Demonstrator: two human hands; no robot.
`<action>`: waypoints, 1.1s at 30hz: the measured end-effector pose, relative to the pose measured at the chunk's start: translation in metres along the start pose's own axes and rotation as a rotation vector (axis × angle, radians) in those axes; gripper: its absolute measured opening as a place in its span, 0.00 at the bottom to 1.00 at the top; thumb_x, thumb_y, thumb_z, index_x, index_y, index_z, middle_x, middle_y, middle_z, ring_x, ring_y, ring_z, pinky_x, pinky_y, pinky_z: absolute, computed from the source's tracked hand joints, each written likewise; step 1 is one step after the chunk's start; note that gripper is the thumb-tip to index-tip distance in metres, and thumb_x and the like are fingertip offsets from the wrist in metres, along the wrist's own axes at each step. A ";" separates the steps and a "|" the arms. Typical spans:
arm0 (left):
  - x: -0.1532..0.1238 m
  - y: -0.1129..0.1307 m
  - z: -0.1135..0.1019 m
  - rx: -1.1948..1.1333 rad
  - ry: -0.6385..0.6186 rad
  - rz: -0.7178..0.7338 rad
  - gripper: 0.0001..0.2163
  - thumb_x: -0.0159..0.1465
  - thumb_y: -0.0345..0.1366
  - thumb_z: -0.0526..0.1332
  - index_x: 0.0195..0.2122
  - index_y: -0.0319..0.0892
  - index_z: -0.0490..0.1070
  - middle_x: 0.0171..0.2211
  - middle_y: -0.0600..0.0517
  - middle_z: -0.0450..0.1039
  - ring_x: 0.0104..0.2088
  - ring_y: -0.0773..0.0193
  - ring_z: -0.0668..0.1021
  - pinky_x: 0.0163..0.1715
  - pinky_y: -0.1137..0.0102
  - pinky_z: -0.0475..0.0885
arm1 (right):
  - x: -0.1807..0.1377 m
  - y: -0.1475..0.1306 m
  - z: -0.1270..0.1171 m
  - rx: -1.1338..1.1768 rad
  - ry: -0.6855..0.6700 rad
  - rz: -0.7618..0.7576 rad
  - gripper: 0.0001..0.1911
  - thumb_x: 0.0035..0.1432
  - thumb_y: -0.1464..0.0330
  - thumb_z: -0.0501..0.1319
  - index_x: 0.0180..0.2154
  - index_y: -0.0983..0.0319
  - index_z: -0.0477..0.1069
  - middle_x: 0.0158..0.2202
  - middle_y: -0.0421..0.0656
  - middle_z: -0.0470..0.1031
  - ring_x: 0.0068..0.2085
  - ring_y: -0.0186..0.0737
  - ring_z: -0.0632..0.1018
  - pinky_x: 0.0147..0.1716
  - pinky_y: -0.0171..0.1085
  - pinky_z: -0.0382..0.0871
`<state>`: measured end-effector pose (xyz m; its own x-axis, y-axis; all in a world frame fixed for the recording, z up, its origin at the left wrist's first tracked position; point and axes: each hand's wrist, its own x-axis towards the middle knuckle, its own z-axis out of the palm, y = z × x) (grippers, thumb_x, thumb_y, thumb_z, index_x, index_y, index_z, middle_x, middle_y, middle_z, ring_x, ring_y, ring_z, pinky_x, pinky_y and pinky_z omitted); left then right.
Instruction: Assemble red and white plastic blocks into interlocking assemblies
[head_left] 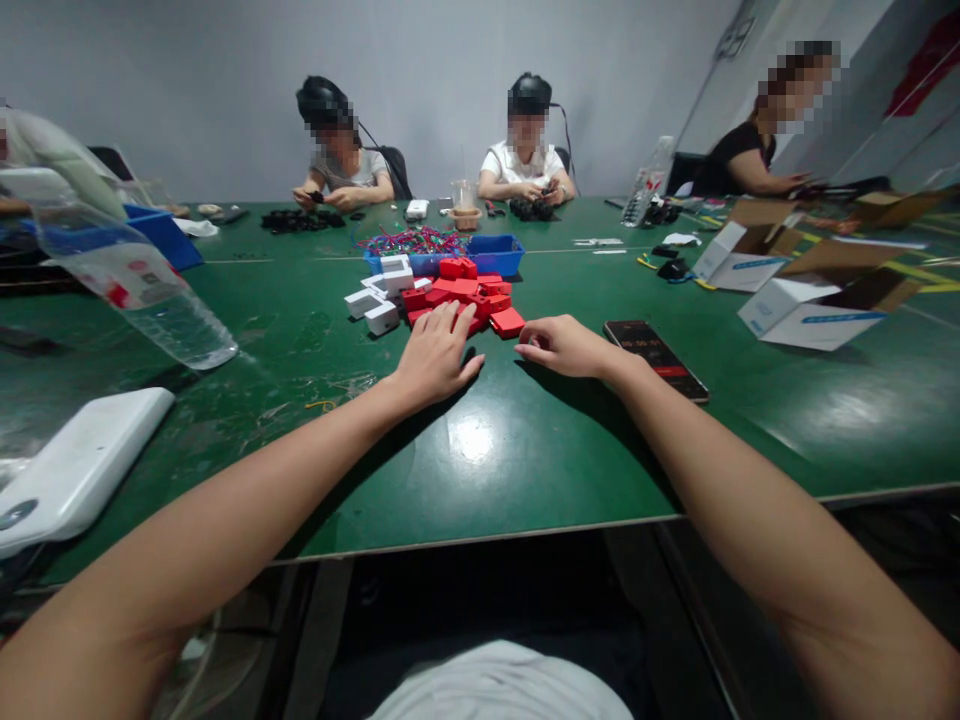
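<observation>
A heap of red plastic blocks (459,287) lies on the green table (480,480), with several white plastic blocks (383,318) at its left side. My left hand (441,350) rests palm down at the near edge of the heap, fingers stretched forward over the red blocks. Beside it, to the right, my right hand (564,346) has its fingers loosely curved and apart, holding nothing. Its fingertips are close to the nearest red block (508,322). Behind the heap stands a blue bin (501,257), with a tangle of coloured wires (420,241) on its left part.
A phone (656,360) showing a timer lies right of my right hand. Opened white boxes (817,312) stand farther right. On the left are a tilted water bottle (142,280) and a white device (86,460). Co-workers (529,165) sit across the table.
</observation>
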<state>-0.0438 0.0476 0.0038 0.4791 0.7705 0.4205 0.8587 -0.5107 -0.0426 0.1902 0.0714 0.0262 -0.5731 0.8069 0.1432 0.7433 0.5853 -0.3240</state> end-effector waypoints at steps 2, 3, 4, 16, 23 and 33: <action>0.001 -0.005 0.003 0.033 -0.025 0.008 0.30 0.67 0.45 0.57 0.64 0.29 0.59 0.65 0.28 0.58 0.66 0.38 0.62 0.63 0.50 0.57 | 0.000 0.003 0.000 0.008 0.010 0.029 0.13 0.64 0.62 0.58 0.37 0.65 0.75 0.30 0.45 0.75 0.30 0.36 0.71 0.32 0.34 0.58; 0.000 -0.005 0.003 0.043 -0.024 0.013 0.28 0.67 0.45 0.57 0.63 0.30 0.62 0.65 0.29 0.59 0.66 0.38 0.62 0.63 0.49 0.57 | -0.001 0.004 0.001 0.010 0.015 0.039 0.13 0.64 0.62 0.58 0.37 0.65 0.75 0.30 0.44 0.75 0.30 0.36 0.71 0.32 0.34 0.57; 0.000 -0.005 0.003 0.050 -0.016 0.018 0.26 0.67 0.44 0.57 0.62 0.32 0.64 0.65 0.30 0.60 0.65 0.38 0.63 0.62 0.49 0.58 | -0.001 0.004 0.001 0.012 0.017 0.046 0.13 0.64 0.62 0.59 0.38 0.65 0.75 0.29 0.44 0.74 0.29 0.36 0.70 0.32 0.33 0.57; 0.001 0.010 0.003 -0.091 0.003 0.117 0.21 0.67 0.39 0.56 0.59 0.38 0.66 0.52 0.40 0.70 0.51 0.48 0.70 0.50 0.56 0.68 | 0.000 -0.003 0.003 0.022 0.002 0.051 0.11 0.63 0.64 0.60 0.41 0.65 0.74 0.26 0.39 0.68 0.27 0.34 0.67 0.32 0.33 0.55; 0.002 0.010 0.007 -0.149 -0.012 0.147 0.20 0.68 0.35 0.54 0.60 0.36 0.65 0.51 0.40 0.71 0.49 0.51 0.73 0.50 0.58 0.71 | 0.000 0.000 0.006 0.036 0.004 0.041 0.11 0.62 0.63 0.60 0.41 0.65 0.74 0.25 0.38 0.68 0.27 0.33 0.67 0.32 0.33 0.55; 0.001 0.014 0.003 -0.125 0.006 0.235 0.18 0.70 0.38 0.55 0.59 0.37 0.66 0.50 0.40 0.73 0.49 0.52 0.74 0.49 0.60 0.71 | 0.001 0.002 0.006 0.013 0.011 0.031 0.12 0.62 0.63 0.59 0.41 0.65 0.74 0.25 0.39 0.68 0.27 0.34 0.67 0.31 0.33 0.56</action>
<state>-0.0307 0.0426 0.0004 0.6612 0.6229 0.4180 0.6946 -0.7189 -0.0276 0.1891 0.0724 0.0201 -0.5458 0.8256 0.1428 0.7562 0.5588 -0.3405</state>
